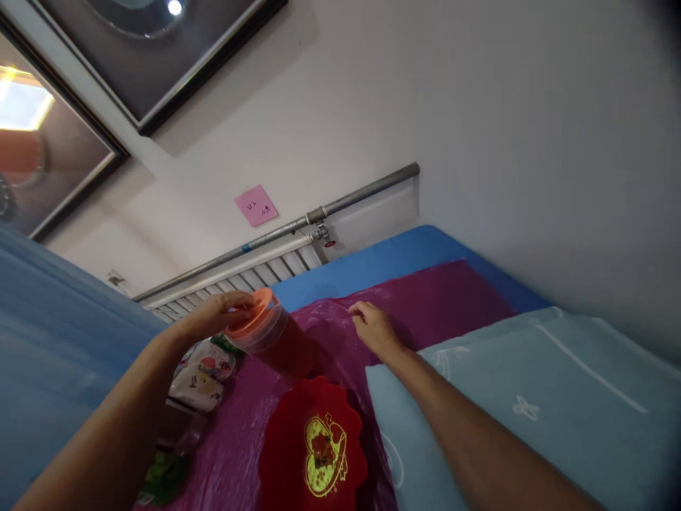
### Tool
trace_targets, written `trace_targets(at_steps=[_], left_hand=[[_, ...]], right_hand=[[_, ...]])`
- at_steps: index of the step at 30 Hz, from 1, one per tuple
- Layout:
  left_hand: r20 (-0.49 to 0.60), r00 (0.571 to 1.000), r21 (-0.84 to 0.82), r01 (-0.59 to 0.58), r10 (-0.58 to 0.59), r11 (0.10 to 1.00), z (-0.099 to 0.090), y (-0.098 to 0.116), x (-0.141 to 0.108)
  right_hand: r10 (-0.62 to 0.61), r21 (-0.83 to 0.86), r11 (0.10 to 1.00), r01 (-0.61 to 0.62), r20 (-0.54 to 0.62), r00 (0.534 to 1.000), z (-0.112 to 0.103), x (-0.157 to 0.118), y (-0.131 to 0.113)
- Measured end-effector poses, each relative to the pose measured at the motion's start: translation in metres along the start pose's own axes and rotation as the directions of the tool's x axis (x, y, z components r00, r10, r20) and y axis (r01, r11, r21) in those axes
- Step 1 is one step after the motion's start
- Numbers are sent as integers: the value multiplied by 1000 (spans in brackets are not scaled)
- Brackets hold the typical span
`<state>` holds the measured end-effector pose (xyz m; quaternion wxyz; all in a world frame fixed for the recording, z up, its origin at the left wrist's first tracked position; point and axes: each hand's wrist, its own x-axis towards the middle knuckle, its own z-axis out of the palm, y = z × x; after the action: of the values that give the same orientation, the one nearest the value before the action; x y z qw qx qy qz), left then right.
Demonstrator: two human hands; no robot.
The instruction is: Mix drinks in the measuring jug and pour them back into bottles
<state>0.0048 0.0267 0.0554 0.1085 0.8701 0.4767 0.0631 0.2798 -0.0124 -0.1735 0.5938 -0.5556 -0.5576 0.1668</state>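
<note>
My left hand (233, 306) is closed on the orange lid (259, 312), which sits tilted at the mouth of an orange plastic canister (287, 348). The canister has a clear rim and leans a little on the purple plastic sheet. To its right, my right hand (375, 330) hovers over or rests on the sheet (441, 294), fingers loosely curled with nothing visible in them. Nearer to me lies a red scalloped tray (279, 454) with a gold design in its middle.
Several printed packets (196, 387) lie left of the canister. A light blue patterned cloth (511, 397) covers the right side. Behind the blue surface (372, 259) are a radiator (277, 270), a pipe with a valve (367, 190) and a pink note (256, 206) on the wall.
</note>
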Motion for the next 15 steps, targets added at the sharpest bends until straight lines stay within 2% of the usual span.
trace_targets(at_steps=[3, 11, 15], left_hand=[[-4, 1000, 10, -8, 8, 1000, 2, 1, -1], [-116, 993, -44, -12, 7, 999, 16, -9, -8], [-108, 994, -19, -20, 18, 1000, 19, -12, -8]], right_hand=[[-4, -13, 1000, 4, 18, 1000, 1, -1, 0], [9, -67, 998, -5, 65, 998, 2, -1, 0], [10, -94, 996, -1, 95, 995, 1, -2, -1]])
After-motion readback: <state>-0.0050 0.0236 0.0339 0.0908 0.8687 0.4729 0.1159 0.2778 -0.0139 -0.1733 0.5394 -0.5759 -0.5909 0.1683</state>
